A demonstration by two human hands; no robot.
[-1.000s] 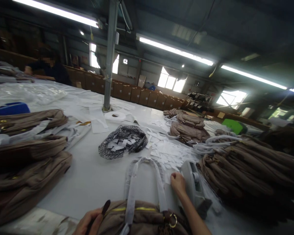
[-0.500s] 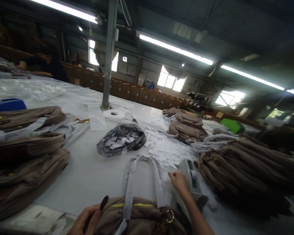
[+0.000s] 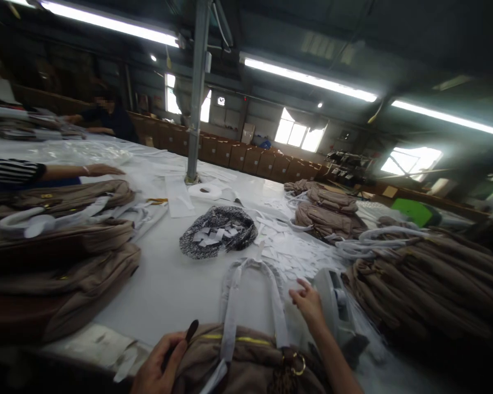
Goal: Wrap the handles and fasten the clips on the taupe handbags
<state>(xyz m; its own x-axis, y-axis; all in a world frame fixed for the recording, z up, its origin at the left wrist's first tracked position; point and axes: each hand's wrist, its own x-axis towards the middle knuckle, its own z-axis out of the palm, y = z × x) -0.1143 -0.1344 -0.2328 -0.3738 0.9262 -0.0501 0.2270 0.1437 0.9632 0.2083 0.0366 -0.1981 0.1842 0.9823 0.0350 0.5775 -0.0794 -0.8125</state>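
Note:
A taupe fabric handbag [image 3: 246,364] with a yellow-toned zipper stands before me at the table edge. Its upright handles [image 3: 231,306] are wrapped in white material. My left hand [image 3: 164,358] is closed on the bag's left end, by a dark tab [image 3: 192,329] that sticks up beside the thumb. To the right of the handles, my right hand [image 3: 308,302] has its fingers apart and appears to hold nothing. It is beside a grey tape dispenser [image 3: 332,298], close to a spread of small white paper pieces [image 3: 287,249].
Stacked taupe bags stand at left [image 3: 90,273] and right [image 3: 431,279]. A speckled black-and-white fabric ring [image 3: 197,249] holds paper pieces. Behind it are a white tape roll [image 3: 205,190] and a metal post [image 3: 197,93]. Another person's striped sleeve [image 3: 12,170] reaches in at left; a co-worker sits farther back.
My view has swung slightly left. The fingers of my right hand have spread from a closer pinch. A striped sleeve and hand have come into view at left. My left hand keeps its hold.

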